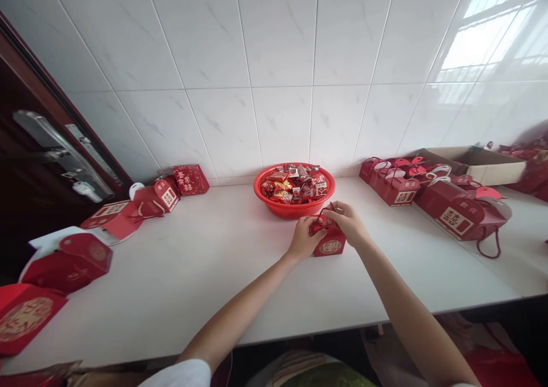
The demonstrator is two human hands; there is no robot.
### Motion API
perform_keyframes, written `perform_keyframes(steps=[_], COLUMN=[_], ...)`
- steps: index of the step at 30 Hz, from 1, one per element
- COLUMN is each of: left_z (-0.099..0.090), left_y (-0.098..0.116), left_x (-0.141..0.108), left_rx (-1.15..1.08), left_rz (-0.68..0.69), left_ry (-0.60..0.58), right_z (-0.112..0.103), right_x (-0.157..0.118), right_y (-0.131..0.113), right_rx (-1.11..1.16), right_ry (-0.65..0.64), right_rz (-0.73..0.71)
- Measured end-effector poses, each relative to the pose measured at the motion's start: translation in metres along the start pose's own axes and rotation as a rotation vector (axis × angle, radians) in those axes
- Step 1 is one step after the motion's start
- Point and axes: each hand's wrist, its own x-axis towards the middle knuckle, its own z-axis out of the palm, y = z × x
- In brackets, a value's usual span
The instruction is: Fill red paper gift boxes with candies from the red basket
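Observation:
A small red gift box (330, 245) with a gold round print stands upright on the white table, just in front of a red plastic basin (291, 209). My left hand (305, 237) is closed on the box's upper left side, fingers curled at its top edge. At the top right, my right hand (346, 222) pinches the dark red cord handle (320, 216) of the box. Both hands partly cover the top of the box, so how its lid sits is hidden. Wrapped candies (294, 185) in red and gold fill the basin.
Red boxes with cord handles (460, 213) stand in rows at the right, beside an open cardboard carton (492, 167). More red boxes (68, 258) line the left edge near a dark door (51, 147). A tiled wall (282, 90) rises behind the white table (192, 284).

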Motion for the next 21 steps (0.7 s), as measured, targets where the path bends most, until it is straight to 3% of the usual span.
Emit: perform_keyframes(steps=[5,9,12,16,21], left_z=[0.0,-0.002,0.0,0.004,0.003], left_y=[-0.018,-0.032,-0.038,-0.036,-0.034], left_x=[-0.011,-0.025,-0.031,-0.033,-0.03], left_rx=[-0.185,-0.269,-0.249,-0.196,-0.174], left_rz=[0.033,0.0,-0.084,-0.132,-0.139], left_ry=[-0.027,0.063,0.065,-0.03,-0.096], right_z=[0.002,-0.021,-0.057,-0.121,-0.2], right_x=[0.003,0.012,0.019,0.026,0.044], right_y=[-0.005,-0.018,-0.031,-0.046,-0.042], right_rx=[-0.078,-0.101,-0.147,-0.21,-0.37], right_ry=[-0.02,0.06,0.171,0.291,0.482], right_rz=[-0.006,-0.015,-0.055,-0.093,-0.094])
